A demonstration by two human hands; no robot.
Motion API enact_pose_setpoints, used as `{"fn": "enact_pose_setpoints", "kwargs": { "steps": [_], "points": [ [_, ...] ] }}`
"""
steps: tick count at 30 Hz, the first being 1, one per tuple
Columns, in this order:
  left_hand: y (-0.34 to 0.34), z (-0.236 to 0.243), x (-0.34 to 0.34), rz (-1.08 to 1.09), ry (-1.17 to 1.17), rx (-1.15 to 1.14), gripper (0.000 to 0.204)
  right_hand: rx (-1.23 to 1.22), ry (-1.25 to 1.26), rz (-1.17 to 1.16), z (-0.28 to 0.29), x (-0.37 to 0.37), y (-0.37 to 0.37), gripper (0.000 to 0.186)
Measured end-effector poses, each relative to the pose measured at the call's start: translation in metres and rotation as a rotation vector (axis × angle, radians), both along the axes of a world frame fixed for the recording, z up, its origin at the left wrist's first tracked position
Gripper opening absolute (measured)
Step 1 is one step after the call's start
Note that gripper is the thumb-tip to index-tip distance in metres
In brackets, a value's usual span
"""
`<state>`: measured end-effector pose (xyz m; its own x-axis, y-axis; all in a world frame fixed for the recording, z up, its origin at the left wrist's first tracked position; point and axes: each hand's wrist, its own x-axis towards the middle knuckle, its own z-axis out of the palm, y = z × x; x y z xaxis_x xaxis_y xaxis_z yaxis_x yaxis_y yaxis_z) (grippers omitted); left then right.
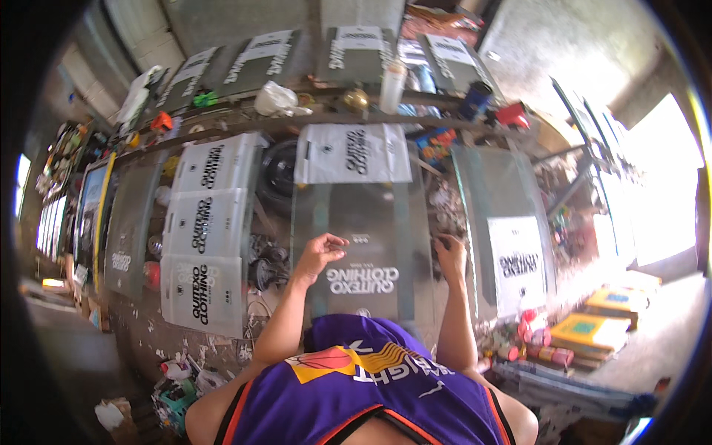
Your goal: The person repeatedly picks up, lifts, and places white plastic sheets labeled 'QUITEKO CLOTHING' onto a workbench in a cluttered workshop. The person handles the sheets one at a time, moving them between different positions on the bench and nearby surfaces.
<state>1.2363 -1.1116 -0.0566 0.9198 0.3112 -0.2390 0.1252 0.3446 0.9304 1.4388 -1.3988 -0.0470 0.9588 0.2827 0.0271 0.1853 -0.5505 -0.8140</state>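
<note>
A grey-green glass-like panel (362,215) lies in front of me, with white print near its close end. Across its far end lies a white plastic sheet or bag (311,159) with black print. My left hand (320,254) is over the panel's left part, fingers loosely bent and apart, holding nothing I can see. By the panel's right edge is my right hand (451,254). Its fingers are bent, with nothing visible in them; whether they touch the edge is unclear. A second panel (493,185) lies to its right, bearing another white printed sheet (512,289).
White printed sheets (200,285) lie in a column at left, beside another panel (132,222). More sheet-covered panels (356,70) stand along the back. On the ledge are a crumpled white bag (276,99), a clear bottle (392,87) and a dark blue can (475,100). Yellow frames (589,331) lie at right.
</note>
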Motion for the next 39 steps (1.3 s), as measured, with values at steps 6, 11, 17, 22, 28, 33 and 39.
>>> {"fn": "enact_pose_setpoints", "kwargs": {
  "steps": [6, 11, 17, 22, 28, 33, 39],
  "points": [
    [-0.075, 0.011, 0.019, -0.122, 0.037, -0.01, 0.022, 0.022, 0.085, -0.078, -0.007, -0.017, -0.086, 0.026],
    [-0.173, 0.012, 0.058, -0.293, 0.096, 0.054, 0.023, 0.12, 0.171, -0.161, -0.02, 0.0, -0.184, 0.024],
    [-0.316, -0.028, 0.103, -0.421, 0.086, 0.027, 0.019, 0.198, 0.215, -0.183, -0.032, 0.032, -0.302, 0.021],
    [-0.413, -0.054, 0.113, -0.557, 0.328, -0.009, 0.02, 0.113, 0.201, -0.244, -0.051, 0.056, -0.389, 0.028],
    [-0.478, -0.071, 0.113, -0.36, 0.514, -0.005, 0.037, -0.243, -0.089, -0.605, -0.084, 0.069, -0.443, 0.044],
    [-0.493, -0.075, 0.127, -0.287, 0.477, -0.287, 0.037, -0.014, 0.167, -0.55, -0.121, 0.091, -0.473, 0.048],
    [-0.498, -0.073, 0.137, -0.149, 0.449, -0.433, 0.03, 0.259, 0.448, -0.305, -0.068, 0.105, -0.469, 0.033]
  ]
}}
